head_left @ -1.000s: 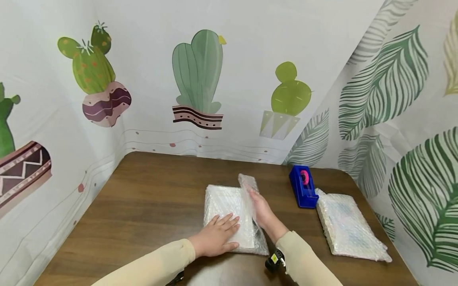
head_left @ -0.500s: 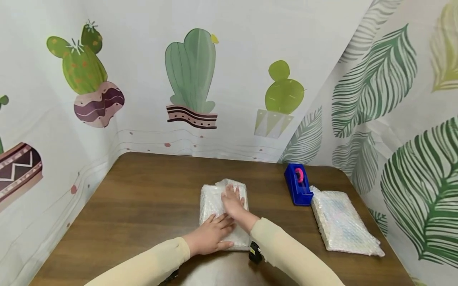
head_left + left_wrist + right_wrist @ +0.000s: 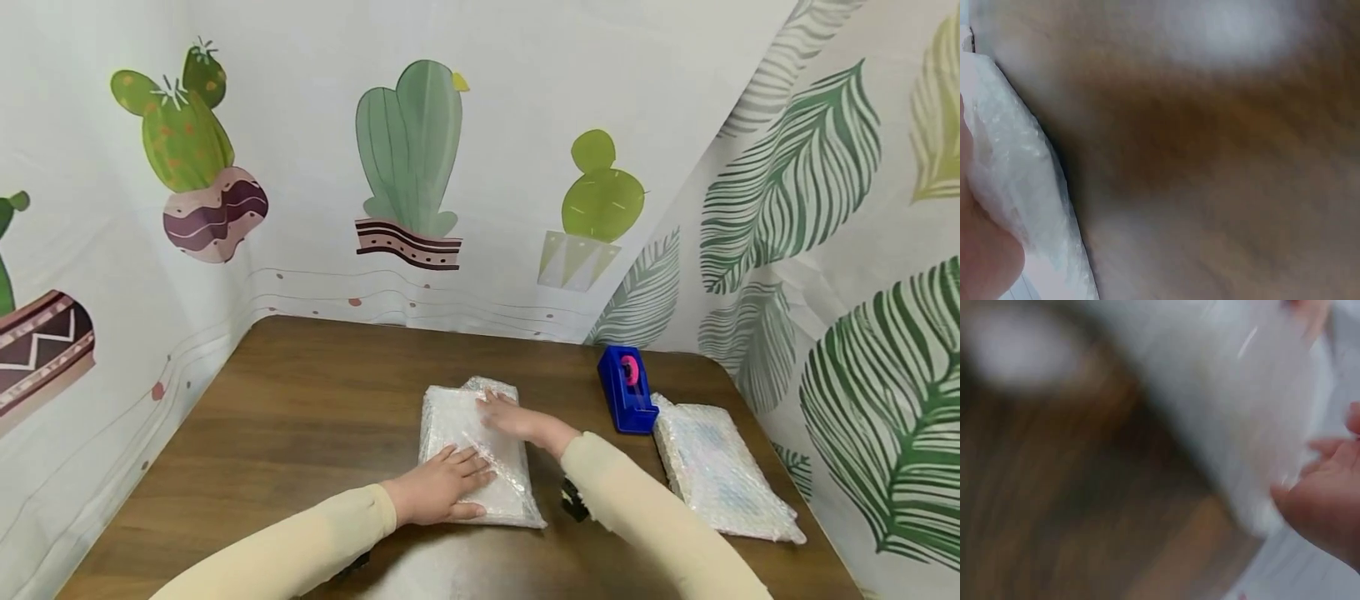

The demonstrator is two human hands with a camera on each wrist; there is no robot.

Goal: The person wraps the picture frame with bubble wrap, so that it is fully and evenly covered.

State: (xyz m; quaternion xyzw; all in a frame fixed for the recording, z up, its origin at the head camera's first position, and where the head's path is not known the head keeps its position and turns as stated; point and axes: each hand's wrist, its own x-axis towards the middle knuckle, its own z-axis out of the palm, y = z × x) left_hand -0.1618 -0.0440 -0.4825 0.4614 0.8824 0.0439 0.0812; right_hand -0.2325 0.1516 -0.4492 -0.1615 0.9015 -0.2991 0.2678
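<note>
A flat rectangular package wrapped in bubble wrap (image 3: 452, 417) lies at the middle of the table. Spread fingers and palm of my left hand (image 3: 437, 487) press on its lower half. My right hand (image 3: 513, 417) is at the package's upper right part, fingers extended leftward over the wrap; whether they touch it is hard to tell. In the right wrist view, the hand (image 3: 1329, 494) appears beside the blurred bubble wrap (image 3: 1235, 406), gripping nothing visible. The left wrist view shows part of the left hand (image 3: 985, 250) against the wrap's edge (image 3: 1022, 150).
On the brown wooden table (image 3: 315, 400), a blue tape dispenser (image 3: 628, 392) with a pink core stands at the back right. Beside it lies a second bubble-wrapped package (image 3: 723, 467). A cloth printed with cacti and leaves (image 3: 510, 125) hangs behind the table.
The right hand has folded the raised bubble-wrap flap leftward over the package, pressed it flat, then shifted slightly right. My left hand stays on the package.
</note>
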